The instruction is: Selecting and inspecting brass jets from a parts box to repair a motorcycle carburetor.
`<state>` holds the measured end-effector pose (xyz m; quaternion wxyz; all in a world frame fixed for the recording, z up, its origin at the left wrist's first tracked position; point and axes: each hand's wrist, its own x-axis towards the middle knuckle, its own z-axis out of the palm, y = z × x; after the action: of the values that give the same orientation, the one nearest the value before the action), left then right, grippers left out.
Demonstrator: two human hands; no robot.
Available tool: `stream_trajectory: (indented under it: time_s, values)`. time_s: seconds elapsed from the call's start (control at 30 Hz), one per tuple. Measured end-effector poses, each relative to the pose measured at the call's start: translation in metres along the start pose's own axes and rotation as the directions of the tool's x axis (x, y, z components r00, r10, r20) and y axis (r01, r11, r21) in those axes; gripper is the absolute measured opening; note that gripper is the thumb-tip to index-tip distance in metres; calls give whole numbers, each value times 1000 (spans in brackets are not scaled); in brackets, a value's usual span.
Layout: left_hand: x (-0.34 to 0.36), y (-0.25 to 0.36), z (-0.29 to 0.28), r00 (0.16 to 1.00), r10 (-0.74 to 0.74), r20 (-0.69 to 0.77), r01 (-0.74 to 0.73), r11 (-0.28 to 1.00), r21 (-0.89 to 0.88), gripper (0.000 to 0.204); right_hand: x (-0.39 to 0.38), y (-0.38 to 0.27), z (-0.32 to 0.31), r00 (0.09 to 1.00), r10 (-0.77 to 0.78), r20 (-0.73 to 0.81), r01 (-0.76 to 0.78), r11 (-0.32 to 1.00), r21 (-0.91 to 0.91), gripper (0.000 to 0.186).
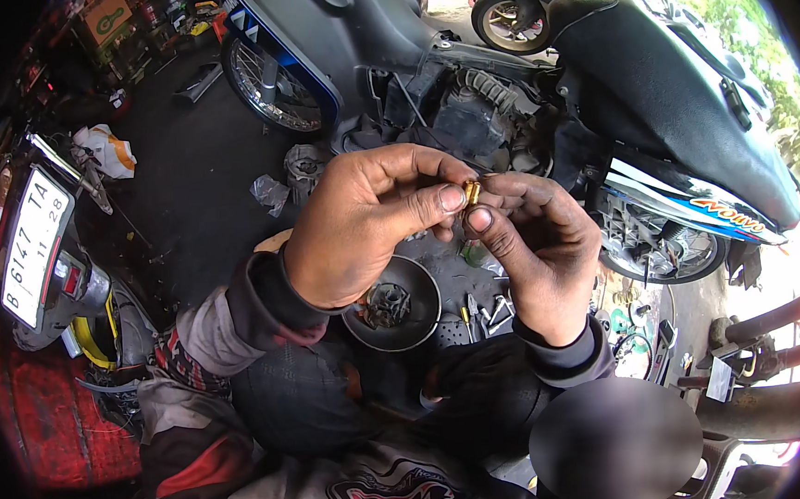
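Note:
A small brass-coloured cylindrical part is pinched between my two hands at the middle of the view. My left hand grips its left side between thumb and forefinger. From the right, my right hand holds it with thumb and fingertips, the other fingers curled. The fingertips cover much of the part, so its exact kind does not show. Below my hands, a dark round bowl holds small dark scraps or parts. Several hand tools lie on the ground to the right of the bowl.
Ahead stands a partly stripped motorbike with its engine area exposed. Another motorbike's black seat fills the right. At left are a motorbike's rear plate and a red surface. A crumpled clear plastic bag lies on the dark floor.

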<state>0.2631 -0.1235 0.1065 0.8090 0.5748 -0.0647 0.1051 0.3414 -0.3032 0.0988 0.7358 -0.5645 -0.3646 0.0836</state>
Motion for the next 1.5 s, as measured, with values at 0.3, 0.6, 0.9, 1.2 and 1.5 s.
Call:
stream_trajectory:
  time_s: [0.3,0.6,0.9,1.2,1.5]
  values:
    - [2,-1,-8,992,-127,4,126,986,-113,20,4,2,-8,986,151,65,-156,985,77,29]
    - [3,-3,-13,990,-140,11,140,983,-122,21,5,2,-7,985,159,61,-161,986,34,30]
    - [3,-6,-11,991,-134,-2,133,986,-102,19,4,3,-7,989,127,76,-129,991,22,30]
    - [2,-7,-11,992,-128,12,128,980,-153,17,6,4,-9,975,207,82,-214,972,100,28]
    - [3,-8,-12,993,-117,12,118,984,-131,18,7,1,-9,971,213,105,-223,969,104,27]
